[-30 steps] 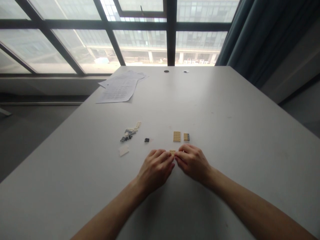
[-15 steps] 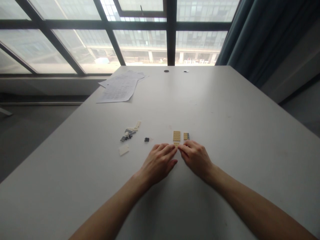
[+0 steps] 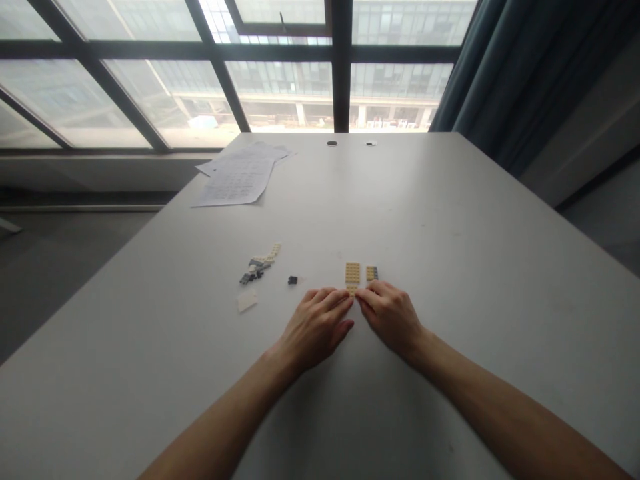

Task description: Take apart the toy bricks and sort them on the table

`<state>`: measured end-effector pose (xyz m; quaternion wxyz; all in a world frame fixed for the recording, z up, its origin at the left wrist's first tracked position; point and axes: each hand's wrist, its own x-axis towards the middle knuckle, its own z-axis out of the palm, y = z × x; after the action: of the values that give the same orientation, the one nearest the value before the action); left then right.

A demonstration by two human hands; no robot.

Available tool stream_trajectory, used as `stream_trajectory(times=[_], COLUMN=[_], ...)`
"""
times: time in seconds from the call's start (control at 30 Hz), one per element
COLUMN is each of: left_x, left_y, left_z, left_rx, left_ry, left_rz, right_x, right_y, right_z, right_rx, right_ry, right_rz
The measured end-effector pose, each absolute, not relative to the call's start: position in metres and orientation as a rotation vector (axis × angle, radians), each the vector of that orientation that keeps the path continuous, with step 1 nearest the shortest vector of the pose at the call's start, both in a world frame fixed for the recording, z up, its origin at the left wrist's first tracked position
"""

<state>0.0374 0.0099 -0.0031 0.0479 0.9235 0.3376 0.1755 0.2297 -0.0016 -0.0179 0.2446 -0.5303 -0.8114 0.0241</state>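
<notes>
Both my hands rest on the grey table (image 3: 450, 220), fingertips meeting. My left hand (image 3: 316, 327) and my right hand (image 3: 391, 315) pinch a small tan brick piece (image 3: 352, 291) between them, pressed against the near edge of a tan studded plate (image 3: 352, 271). Just right of that plate lies a small tan and grey piece (image 3: 371, 273), close to my right fingertips. Most of the pinched piece is hidden by my fingers.
To the left lie a small black piece (image 3: 293, 280), a cluster of tan and grey pieces (image 3: 260, 262) and a pale flat piece (image 3: 247, 301). Printed paper sheets (image 3: 240, 177) lie at the far left corner. Windows stand beyond the table's far edge.
Both hands slid forward from about a second ago, bringing the small tan piece up against the tan plate. Since half a second ago they have barely moved.
</notes>
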Motion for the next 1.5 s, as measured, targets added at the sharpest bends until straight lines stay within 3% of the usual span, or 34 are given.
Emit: stream_trajectory(times=[1.3, 1.5], left_x=[0.036, 0.016], left_y=[0.007, 0.018], left_z=[-0.005, -0.004], left_rx=[2.766, 2.676], left_ry=[1.129, 1.516], left_rz=[0.661, 0.794], right_x=[0.232, 0.232], right_y=[-0.002, -0.003], right_z=[-0.017, -0.018], right_rx=[-1.412, -1.403], right_ry=[-2.139, -2.138], right_rz=[0.06, 0.075])
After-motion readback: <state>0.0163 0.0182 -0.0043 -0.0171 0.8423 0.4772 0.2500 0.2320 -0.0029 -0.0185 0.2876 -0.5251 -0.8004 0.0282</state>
